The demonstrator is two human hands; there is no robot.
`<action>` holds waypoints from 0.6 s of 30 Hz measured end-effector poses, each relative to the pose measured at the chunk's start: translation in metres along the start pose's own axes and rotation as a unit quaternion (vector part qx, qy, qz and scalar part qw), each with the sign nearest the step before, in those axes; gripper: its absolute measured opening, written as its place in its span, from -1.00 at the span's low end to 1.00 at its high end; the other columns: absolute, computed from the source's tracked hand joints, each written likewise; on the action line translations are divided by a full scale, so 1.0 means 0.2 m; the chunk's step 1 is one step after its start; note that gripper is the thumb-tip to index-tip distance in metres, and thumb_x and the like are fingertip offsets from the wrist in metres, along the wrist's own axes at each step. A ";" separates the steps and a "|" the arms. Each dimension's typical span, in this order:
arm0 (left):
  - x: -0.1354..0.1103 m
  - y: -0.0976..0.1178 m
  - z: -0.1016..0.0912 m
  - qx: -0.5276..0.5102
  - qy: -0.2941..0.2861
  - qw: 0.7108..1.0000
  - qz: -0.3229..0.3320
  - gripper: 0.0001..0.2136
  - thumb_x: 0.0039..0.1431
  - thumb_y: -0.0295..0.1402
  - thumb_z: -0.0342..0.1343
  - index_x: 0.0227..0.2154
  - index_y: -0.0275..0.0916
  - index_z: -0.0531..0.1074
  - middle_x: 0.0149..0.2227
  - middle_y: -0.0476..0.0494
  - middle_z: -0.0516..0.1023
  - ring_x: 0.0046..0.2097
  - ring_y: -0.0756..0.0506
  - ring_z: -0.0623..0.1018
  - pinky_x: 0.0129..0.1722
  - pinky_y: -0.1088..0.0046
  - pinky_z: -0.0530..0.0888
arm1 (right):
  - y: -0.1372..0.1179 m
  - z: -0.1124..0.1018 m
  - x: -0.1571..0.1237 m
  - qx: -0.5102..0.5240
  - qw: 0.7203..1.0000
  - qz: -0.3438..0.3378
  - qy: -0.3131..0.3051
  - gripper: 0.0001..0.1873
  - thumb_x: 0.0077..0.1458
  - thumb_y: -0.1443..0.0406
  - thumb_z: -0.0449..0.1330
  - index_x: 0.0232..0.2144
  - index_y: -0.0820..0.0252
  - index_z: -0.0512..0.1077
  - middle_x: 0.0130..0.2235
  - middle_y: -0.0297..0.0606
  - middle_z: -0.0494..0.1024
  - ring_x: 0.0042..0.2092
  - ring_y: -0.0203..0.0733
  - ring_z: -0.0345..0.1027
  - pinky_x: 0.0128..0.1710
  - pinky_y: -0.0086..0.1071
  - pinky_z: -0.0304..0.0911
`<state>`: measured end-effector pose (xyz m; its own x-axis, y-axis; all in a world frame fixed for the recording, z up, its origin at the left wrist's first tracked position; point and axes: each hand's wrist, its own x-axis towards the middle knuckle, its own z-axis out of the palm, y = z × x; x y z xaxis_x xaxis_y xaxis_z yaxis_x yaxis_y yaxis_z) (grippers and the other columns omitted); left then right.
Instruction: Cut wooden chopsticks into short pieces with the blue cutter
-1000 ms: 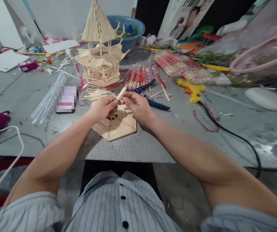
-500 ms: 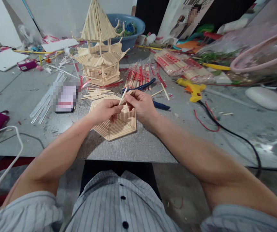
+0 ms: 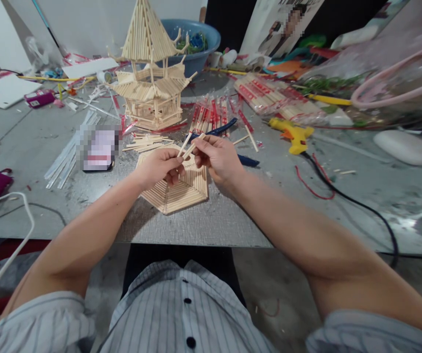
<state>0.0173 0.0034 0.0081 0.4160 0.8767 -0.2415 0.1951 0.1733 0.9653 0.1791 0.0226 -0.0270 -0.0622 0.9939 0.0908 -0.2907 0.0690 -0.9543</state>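
Observation:
Above a hexagonal panel of wooden sticks (image 3: 176, 198), my hands are close together. My left hand (image 3: 159, 169) pinches a short wooden stick (image 3: 184, 145) between thumb and fingers. A second wooden stick (image 3: 194, 148) slants between the hands, its upper end gripped by the thumb and fingers of my right hand (image 3: 216, 156). The two sticks form a narrow V, and their lower ends meet near my left fingertips. Just behind my left hand lies a pile of cut sticks (image 3: 145, 142). Part of the panel is hidden beneath my hands.
A stick-built pagoda model (image 3: 154, 90) stands behind the pile. To the left lie a phone (image 3: 100, 149) and clear glue sticks (image 3: 73, 147). Blue-handled pliers (image 3: 248, 161), wrapped chopsticks (image 3: 213, 116) and a yellow glue gun (image 3: 295, 137) with a trailing black cord are to the right.
The two sticks, close together before, now spread into a V. My right hand has shifted slightly right, and my left hand slightly left.

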 end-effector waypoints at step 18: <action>0.02 -0.02 0.00 0.014 0.118 0.991 0.061 -0.76 0.26 -0.46 0.00 -0.55 -0.26 0.36 -0.72 0.11 0.31 -0.76 0.15 0.24 -0.77 0.58 0.07 | 0.02 -0.01 0.02 0.035 0.999 -0.001 0.026 -0.74 0.06 0.18 0.28 -0.50 0.17 0.33 -0.52 -0.44 0.42 -0.56 -0.45 0.29 -0.55 -0.51 0.27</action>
<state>0.0183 0.0070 0.0036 0.2188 0.9715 -0.0910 0.1825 0.0508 0.9819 0.1801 0.0278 -0.0302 -0.0129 0.9971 0.0755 -0.3566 0.0659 -0.9319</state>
